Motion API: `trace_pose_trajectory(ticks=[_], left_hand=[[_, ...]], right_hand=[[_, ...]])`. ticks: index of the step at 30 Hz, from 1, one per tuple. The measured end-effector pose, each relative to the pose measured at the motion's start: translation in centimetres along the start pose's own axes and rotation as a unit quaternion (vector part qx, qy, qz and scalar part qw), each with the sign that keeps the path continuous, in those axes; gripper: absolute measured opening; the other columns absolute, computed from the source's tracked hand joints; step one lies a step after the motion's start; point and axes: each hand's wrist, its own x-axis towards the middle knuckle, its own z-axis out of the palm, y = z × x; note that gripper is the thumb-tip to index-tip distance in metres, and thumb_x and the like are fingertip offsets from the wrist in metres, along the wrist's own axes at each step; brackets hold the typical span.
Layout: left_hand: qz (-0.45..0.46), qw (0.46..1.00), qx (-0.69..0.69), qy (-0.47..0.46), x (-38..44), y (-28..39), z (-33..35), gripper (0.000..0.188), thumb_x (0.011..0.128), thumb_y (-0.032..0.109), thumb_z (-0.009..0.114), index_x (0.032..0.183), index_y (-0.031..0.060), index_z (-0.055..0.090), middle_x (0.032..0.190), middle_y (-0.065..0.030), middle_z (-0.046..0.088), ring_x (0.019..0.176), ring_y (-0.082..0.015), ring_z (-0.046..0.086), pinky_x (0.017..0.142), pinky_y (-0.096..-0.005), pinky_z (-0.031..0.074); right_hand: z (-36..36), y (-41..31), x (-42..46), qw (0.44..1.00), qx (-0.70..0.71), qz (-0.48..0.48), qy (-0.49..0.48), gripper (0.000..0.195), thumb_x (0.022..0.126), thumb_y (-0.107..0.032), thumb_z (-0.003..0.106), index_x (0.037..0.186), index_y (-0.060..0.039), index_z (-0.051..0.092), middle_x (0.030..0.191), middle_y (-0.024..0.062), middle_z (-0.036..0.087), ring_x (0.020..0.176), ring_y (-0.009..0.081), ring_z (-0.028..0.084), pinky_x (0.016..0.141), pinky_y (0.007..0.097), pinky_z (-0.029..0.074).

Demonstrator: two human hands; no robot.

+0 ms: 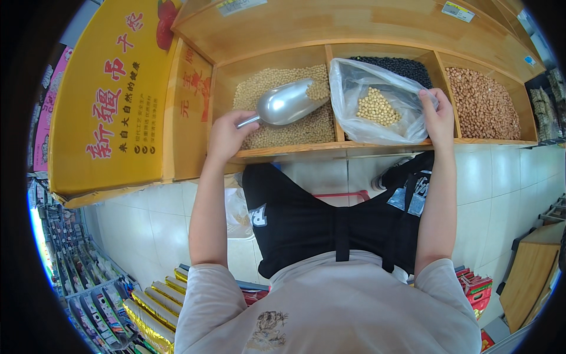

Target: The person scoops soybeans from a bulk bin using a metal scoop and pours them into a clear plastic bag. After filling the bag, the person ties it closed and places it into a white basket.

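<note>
My left hand (233, 132) grips the handle of a metal scoop (285, 102), whose bowl lies over the soybeans (305, 132) in a wooden bin and holds some of them near its lip. My right hand (437, 116) pinches the right rim of a clear plastic bag (349, 95). The bag is spread with its mouth wide, and a small heap of soybeans (378, 107) lies inside it. It rests over the compartment of black beans (393, 68), covering much of it. The scoop's tip is close to the bag's left edge, with the wooden divider (339, 130) near it.
Reddish-brown peanuts or beans (482, 106) fill the right compartment. A yellow printed board (110, 101) stands at the left. Below the bins' front ledge are my legs, a white basket (240, 232) holding a plastic bag, and a red bar. Shelves of packaged goods stand at lower left.
</note>
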Motion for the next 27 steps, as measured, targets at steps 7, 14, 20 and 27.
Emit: trace_pose_trajectory(ticks=[7, 14, 20, 27], left_hand=[[-0.008, 0.991, -0.135, 0.014, 0.8, -2.0, -0.1, 0.033, 0.091, 0.009, 0.082, 0.122, 0.0001, 0.074, 0.107, -0.0092, 0.079, 0.096, -0.0150, 0.073, 0.087, -0.0297, 0.056], [0.040, 0.981, -0.185, 0.048, 0.4, -1.8, 0.1, 0.031, 0.092, 0.002, 0.081, 0.122, -0.0013, 0.072, 0.107, -0.0038, 0.076, 0.093, -0.0088, 0.069, 0.080, -0.0240, 0.055], [0.068, 0.968, -0.221, 0.098, -0.2, -1.4, 0.1, 0.033, 0.091, -0.005, 0.079, 0.123, -0.0031, 0.071, 0.113, -0.0068, 0.074, 0.108, -0.0146, 0.071, 0.095, -0.0273, 0.057], [0.189, 0.973, -0.124, 0.050, -1.4, 7.0, -2.8, 0.029, 0.087, 0.000, 0.082, 0.116, -0.0006, 0.076, 0.108, -0.0078, 0.071, 0.102, -0.0156, 0.070, 0.090, -0.0288, 0.056]], right_hand=[[0.0, 0.0, 0.0, 1.000, 0.010, -0.016, -0.006, 0.027, 0.104, -0.026, 0.071, 0.091, -0.0041, 0.064, 0.076, -0.0058, 0.052, 0.074, 0.0049, 0.044, 0.065, 0.0230, 0.037], [0.0, 0.0, 0.0, 1.000, 0.010, -0.008, -0.005, 0.026, 0.104, -0.026, 0.071, 0.091, -0.0044, 0.063, 0.077, -0.0060, 0.051, 0.074, 0.0048, 0.043, 0.065, 0.0229, 0.036], [0.0, 0.1, 0.0, 1.000, 0.016, 0.001, -0.010, 0.027, 0.104, -0.027, 0.070, 0.091, -0.0043, 0.063, 0.077, -0.0057, 0.052, 0.074, 0.0050, 0.044, 0.066, 0.0228, 0.037], [-0.1, 0.2, 0.1, 1.000, 0.005, -0.003, -0.014, 0.028, 0.104, -0.028, 0.071, 0.092, -0.0039, 0.064, 0.077, -0.0049, 0.053, 0.074, 0.0057, 0.045, 0.066, 0.0241, 0.039]])
